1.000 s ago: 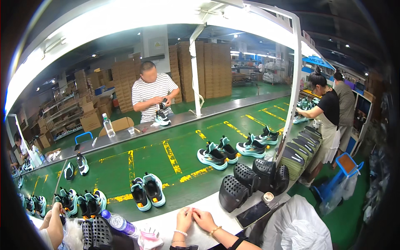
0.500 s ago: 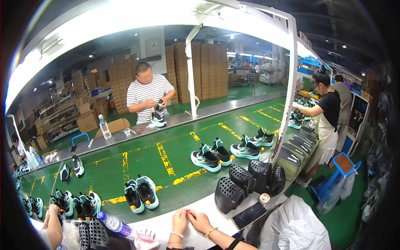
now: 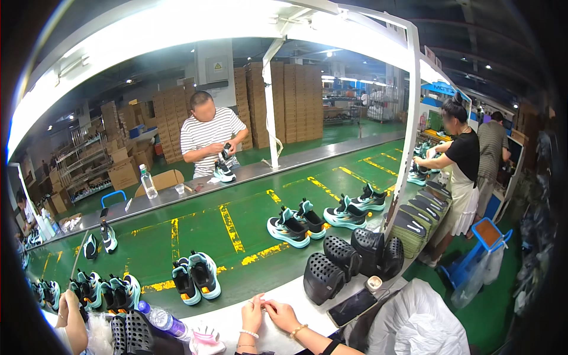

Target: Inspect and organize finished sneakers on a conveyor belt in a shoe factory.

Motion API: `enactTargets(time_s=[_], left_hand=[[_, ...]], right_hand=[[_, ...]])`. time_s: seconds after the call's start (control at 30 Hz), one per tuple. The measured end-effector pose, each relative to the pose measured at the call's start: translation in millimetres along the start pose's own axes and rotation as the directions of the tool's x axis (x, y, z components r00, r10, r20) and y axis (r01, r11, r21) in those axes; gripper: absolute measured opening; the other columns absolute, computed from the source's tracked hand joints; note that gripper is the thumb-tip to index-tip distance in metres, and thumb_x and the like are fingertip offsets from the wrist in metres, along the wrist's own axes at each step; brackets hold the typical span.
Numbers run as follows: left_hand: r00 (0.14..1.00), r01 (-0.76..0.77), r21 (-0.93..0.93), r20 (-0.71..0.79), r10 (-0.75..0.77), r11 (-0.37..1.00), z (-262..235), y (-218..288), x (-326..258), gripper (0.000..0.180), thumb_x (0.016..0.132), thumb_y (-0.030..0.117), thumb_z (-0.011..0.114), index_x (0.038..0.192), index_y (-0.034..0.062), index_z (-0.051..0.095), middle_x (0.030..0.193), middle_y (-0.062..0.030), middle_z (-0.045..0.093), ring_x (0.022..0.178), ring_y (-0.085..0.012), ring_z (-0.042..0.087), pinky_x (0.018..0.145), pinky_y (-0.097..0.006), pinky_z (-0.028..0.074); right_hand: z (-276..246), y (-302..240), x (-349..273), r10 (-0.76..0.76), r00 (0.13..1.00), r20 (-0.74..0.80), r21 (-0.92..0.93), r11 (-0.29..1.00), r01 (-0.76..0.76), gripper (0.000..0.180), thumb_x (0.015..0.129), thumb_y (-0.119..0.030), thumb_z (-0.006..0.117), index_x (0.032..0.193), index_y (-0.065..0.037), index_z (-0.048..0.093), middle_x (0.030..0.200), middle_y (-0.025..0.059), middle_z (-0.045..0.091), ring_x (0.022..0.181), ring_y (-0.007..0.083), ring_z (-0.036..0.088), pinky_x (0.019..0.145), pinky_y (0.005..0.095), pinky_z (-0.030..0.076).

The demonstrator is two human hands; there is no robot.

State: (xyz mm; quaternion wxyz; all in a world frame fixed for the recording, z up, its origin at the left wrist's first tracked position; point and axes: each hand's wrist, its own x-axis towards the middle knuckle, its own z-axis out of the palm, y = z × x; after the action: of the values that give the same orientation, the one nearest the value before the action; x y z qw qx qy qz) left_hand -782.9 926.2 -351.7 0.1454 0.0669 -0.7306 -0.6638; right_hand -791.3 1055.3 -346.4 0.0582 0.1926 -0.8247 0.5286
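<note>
My left hand (image 3: 252, 315) and my right hand (image 3: 282, 315) are close together over the white ledge (image 3: 234, 331), fingertips nearly meeting. The fingers of both are bent inward and pressed together; whether something small is between them cannot be made out. Just beyond them on the green conveyor belt stands a pair of black and mint sneakers (image 3: 203, 276) with orange at the heels. To the right of my hands lies a dark phone (image 3: 352, 306), with black perforated clogs (image 3: 324, 278) behind it. A pink and white glove (image 3: 206, 341) lies to the left.
Beside the glove are a purple-labelled bottle (image 3: 163, 319) and more dark clogs (image 3: 139, 331). More sneakers (image 3: 288, 226) ride the belt. A co-worker's hand (image 3: 70, 307) is at lower left; another person (image 3: 213, 139) handles a shoe across the belt. A white post (image 3: 408, 130) rises at right.
The sneakers on the belt have shifted slightly left. My hands stay in nearly the same place, their fingers moving a little. The co-worker at right has shifted their arms and head.
</note>
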Motion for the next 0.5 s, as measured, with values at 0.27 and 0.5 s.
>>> enactTargets(time_s=[0.27, 0.5], left_hand=[[1.0, 0.002, 0.024, 0.01, -0.002, 1.0, 9.1, 11.3, -2.3, 0.036, 0.101, 0.024, 0.043, 0.11, -0.0037, 0.064, 0.088, -0.0113, 0.07, 0.081, -0.0143, 0.066, 0.076, -0.026, 0.052], [0.999, 0.043, -0.105, -0.001, -0.043, 0.994, 18.5, 4.9, -0.6, 0.037, 0.102, 0.023, 0.041, 0.116, -0.0036, 0.062, 0.093, -0.0142, 0.069, 0.081, -0.0158, 0.067, 0.077, -0.028, 0.053]], right_hand=[[-8.4, 7.0, 2.2, 0.03, 0.999, 0.017, -0.016, 0.999, -0.03, 0.021, 0.092, -0.023, 0.057, 0.105, -0.01, 0.067, 0.083, 0.0149, 0.069, 0.074, 0.0309, 0.068, 0.065, 0.0365, 0.052], [-8.0, 18.0, 2.3, -0.039, 0.998, -0.047, 0.018, 0.999, 0.039, 0.021, 0.093, -0.028, 0.054, 0.101, -0.013, 0.066, 0.074, 0.0168, 0.065, 0.069, 0.0362, 0.064, 0.06, 0.0428, 0.05]])
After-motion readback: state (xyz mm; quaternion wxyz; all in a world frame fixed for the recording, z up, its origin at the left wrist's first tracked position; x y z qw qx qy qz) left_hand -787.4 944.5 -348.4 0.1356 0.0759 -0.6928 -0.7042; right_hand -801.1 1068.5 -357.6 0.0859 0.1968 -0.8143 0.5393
